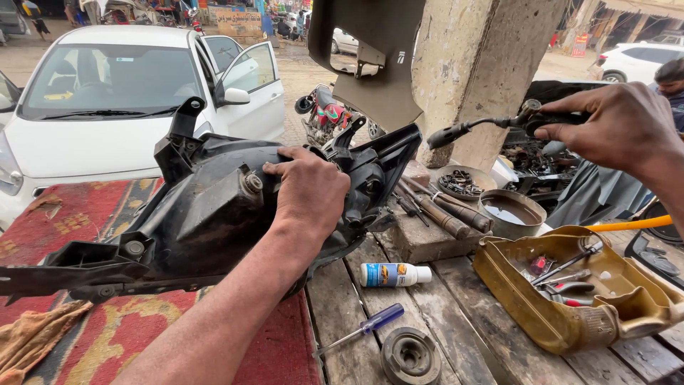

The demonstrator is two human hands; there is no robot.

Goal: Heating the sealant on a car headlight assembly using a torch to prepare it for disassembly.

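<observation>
Headlight housing (206,214) on the rug (92,214), left end of the counter (456,299), my left grip (310,189) on top of it. Small bottle (394,274) and screwdriver (363,329) lie just right of the rug. Cut-open can (570,324) with hand tools inside sits far right. My right grip (616,125) holds a ratchet handle (491,125) above the bowl (511,212).

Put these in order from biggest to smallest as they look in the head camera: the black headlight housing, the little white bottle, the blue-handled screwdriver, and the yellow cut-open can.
1. Black headlight housing, under the left hand.
2. Yellow cut-open can.
3. Blue-handled screwdriver and little white bottle: nearly alike in length, too close to rank.
</observation>
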